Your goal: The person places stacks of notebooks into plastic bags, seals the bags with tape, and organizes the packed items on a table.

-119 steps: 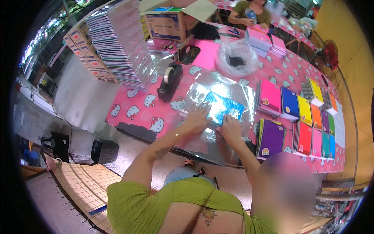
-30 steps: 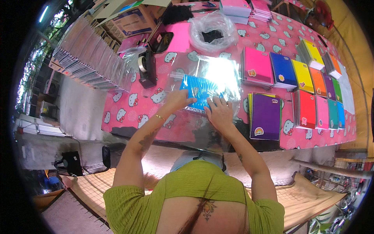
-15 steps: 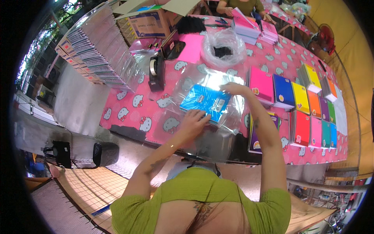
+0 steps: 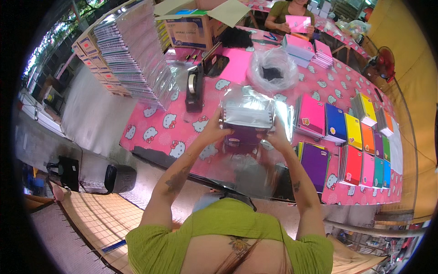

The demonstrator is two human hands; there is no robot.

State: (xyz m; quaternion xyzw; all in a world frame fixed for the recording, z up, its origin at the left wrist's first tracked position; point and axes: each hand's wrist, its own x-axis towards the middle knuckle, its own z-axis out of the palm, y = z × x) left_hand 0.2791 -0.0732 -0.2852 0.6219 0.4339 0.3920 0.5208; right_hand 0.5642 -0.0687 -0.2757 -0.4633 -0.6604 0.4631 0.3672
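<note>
Between my two hands a stack of spiral notebooks (image 4: pixel 247 118) is tipped up, its white page edges on top and a purple cover facing me. Clear plastic film (image 4: pixel 246 97) lies behind and around it. My left hand (image 4: pixel 216 131) grips the left side of the stack, thumb on the purple cover. My right hand (image 4: pixel 276 135) does the same on the right side. To the left stands a black tape dispenser (image 4: pixel 194 93) with a roll of tape. Just right of my right forearm lie purple notebooks (image 4: pixel 315 162).
Rows of coloured notebooks (image 4: pixel 351 130) fill the table's right side. Tall wrapped notebook stacks (image 4: pixel 132 55) rise at the left, beside an open cardboard box (image 4: pixel 189 32). A clear plastic bag (image 4: pixel 273 71) and a phone (image 4: pixel 217 65) sit farther back. Across the table a person (image 4: pixel 273 18) holds a pink notebook.
The stack, lying flat with its blue cover up, is now tipped up with its purple cover toward me. Both hands have moved to its sides. The person opposite has raised a pink notebook.
</note>
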